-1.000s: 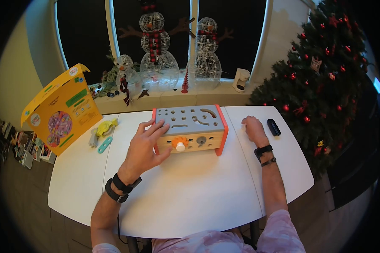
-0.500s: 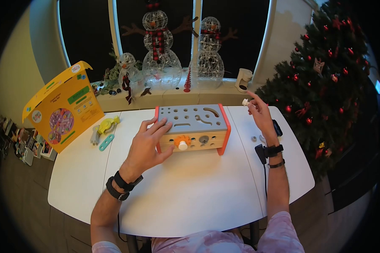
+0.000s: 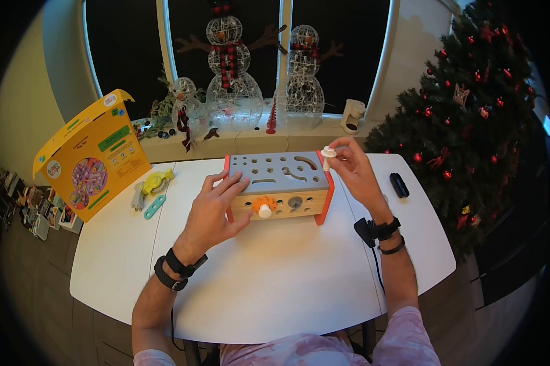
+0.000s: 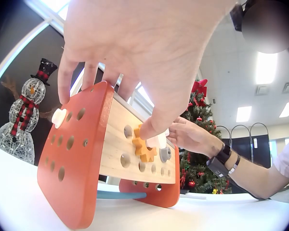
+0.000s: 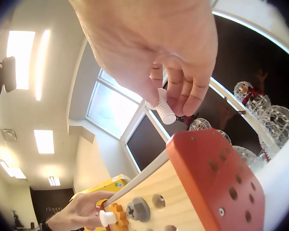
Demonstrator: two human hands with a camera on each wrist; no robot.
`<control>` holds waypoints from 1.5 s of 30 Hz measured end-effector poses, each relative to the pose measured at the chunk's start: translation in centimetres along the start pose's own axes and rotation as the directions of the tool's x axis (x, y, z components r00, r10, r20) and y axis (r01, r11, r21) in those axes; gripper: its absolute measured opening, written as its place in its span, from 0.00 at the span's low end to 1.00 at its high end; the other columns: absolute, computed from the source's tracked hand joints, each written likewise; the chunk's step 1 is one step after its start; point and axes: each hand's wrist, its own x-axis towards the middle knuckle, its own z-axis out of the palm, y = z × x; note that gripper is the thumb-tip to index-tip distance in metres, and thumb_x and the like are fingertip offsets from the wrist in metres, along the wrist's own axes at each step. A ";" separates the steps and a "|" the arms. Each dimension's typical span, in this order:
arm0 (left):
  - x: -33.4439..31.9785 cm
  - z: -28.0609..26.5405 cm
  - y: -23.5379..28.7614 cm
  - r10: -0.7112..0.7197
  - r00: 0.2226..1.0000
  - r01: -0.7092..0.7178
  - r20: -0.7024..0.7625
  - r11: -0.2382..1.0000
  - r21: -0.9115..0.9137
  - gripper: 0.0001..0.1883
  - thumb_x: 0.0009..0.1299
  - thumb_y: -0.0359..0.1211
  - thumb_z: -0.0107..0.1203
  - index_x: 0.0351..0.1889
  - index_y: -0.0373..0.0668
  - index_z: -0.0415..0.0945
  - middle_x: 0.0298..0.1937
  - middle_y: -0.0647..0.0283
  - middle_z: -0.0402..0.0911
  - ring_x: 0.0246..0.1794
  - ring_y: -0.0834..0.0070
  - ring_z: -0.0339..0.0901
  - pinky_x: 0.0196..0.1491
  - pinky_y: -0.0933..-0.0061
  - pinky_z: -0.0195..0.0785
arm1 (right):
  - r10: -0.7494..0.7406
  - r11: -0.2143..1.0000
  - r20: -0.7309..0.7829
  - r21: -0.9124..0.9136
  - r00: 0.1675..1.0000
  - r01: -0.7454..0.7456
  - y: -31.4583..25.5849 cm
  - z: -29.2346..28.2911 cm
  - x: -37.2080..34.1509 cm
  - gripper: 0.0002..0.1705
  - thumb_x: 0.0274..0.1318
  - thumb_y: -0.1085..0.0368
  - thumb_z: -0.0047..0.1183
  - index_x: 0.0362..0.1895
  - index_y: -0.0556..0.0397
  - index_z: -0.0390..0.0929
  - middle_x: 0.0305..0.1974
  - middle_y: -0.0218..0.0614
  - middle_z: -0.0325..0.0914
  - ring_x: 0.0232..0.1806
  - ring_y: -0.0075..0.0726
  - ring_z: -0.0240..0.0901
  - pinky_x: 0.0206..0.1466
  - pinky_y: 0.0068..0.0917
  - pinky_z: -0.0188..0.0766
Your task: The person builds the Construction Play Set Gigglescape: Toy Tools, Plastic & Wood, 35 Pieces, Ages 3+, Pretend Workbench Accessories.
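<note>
A toy workbench [image 3: 266,186] with a grey holed top, wooden front and red end panels stands on the table. My left hand [image 3: 209,210] rests over its left end, fingers spread on the top and thumb beside the orange gear [image 4: 144,150]. A white bolt [image 3: 264,211] sticks out of that gear. Further right on the front is a grey hexagonal bolt head [image 5: 138,210]. My right hand [image 3: 358,177] pinches a white screw [image 5: 166,113] between thumb and fingers, threaded end downward, above the workbench's right end. Another white bolt head [image 4: 59,118] pokes from the left red panel.
A yellow box [image 3: 98,177] stands at the table's back left. Beside it lie a yellow toy piece [image 3: 157,180] and a teal holed strip [image 3: 154,207]. A black object [image 3: 399,185] lies at the right, near the decorated tree [image 3: 470,122]. A cable [image 3: 378,268] trails from my right wrist.
My right hand has come up from the table's right side with the white screw and moved left to the workbench's right end. My left hand has stayed on the workbench.
</note>
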 end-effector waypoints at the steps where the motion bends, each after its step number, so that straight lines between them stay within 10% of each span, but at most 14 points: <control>1: 0.0 0.0 0.0 0.000 1.000 0.000 0.001 1.000 0.000 0.35 0.64 0.40 0.73 0.71 0.42 0.82 0.74 0.54 0.81 0.75 0.46 0.71 0.74 0.50 0.74 | 0.000 1.000 -0.001 0.000 1.000 0.000 0.1 0.4 -0.1 0.13 0.77 0.69 0.59 0.60 0.51 0.75 0.49 0.35 0.88 0.51 0.25 0.84 0.57 0.28 0.79; 16: 0.5 -0.3 -0.3 0.036 0.999 -0.036 -0.023 0.999 -0.006 0.33 0.65 0.42 0.74 0.68 0.41 0.84 0.70 0.53 0.84 0.71 0.48 0.73 0.71 0.52 0.75 | -0.090 0.923 0.123 -0.362 0.988 0.130 -2.2 0.8 -0.5 0.12 0.70 0.67 0.67 0.53 0.53 0.79 0.37 0.35 0.89 0.42 0.32 0.88 0.52 0.30 0.80; 24: 4.4 -0.7 -0.8 -0.003 0.999 0.010 0.053 0.990 -0.139 0.16 0.76 0.41 0.67 0.41 0.36 0.82 0.52 0.50 0.87 0.57 0.46 0.77 0.68 0.51 0.71 | -0.063 0.908 0.184 -0.397 0.981 0.133 -3.2 0.8 0.3 0.12 0.68 0.67 0.68 0.49 0.55 0.79 0.37 0.38 0.88 0.41 0.32 0.86 0.51 0.31 0.80; 32: 5.0 2.1 -1.4 -0.089 0.995 0.095 0.040 0.972 -0.215 0.13 0.81 0.38 0.59 0.54 0.38 0.78 0.58 0.47 0.85 0.66 0.44 0.78 0.82 0.48 0.58 | -0.139 0.875 0.249 -0.423 0.958 0.237 -3.8 0.2 1.0 0.11 0.69 0.66 0.66 0.48 0.58 0.81 0.37 0.40 0.87 0.38 0.35 0.84 0.51 0.32 0.81; 39: 4.4 4.2 -2.8 0.031 0.993 -0.042 -0.113 0.995 -0.093 0.19 0.82 0.39 0.56 0.63 0.39 0.80 0.64 0.48 0.85 0.73 0.46 0.75 0.84 0.45 0.55 | 0.055 0.840 0.161 -0.541 0.985 0.042 -3.2 0.0 1.8 0.12 0.69 0.64 0.69 0.49 0.60 0.88 0.33 0.33 0.83 0.33 0.24 0.79 0.41 0.24 0.78; 45: 4.4 4.0 -2.6 0.028 0.995 -0.037 -0.098 0.995 -0.088 0.18 0.81 0.38 0.55 0.63 0.39 0.81 0.65 0.48 0.85 0.74 0.47 0.75 0.83 0.44 0.56 | -0.023 0.964 0.100 -0.260 0.995 0.049 -1.8 0.8 1.7 0.13 0.57 0.67 0.79 0.40 0.58 0.88 0.32 0.26 0.78 0.32 0.17 0.73 0.36 0.20 0.71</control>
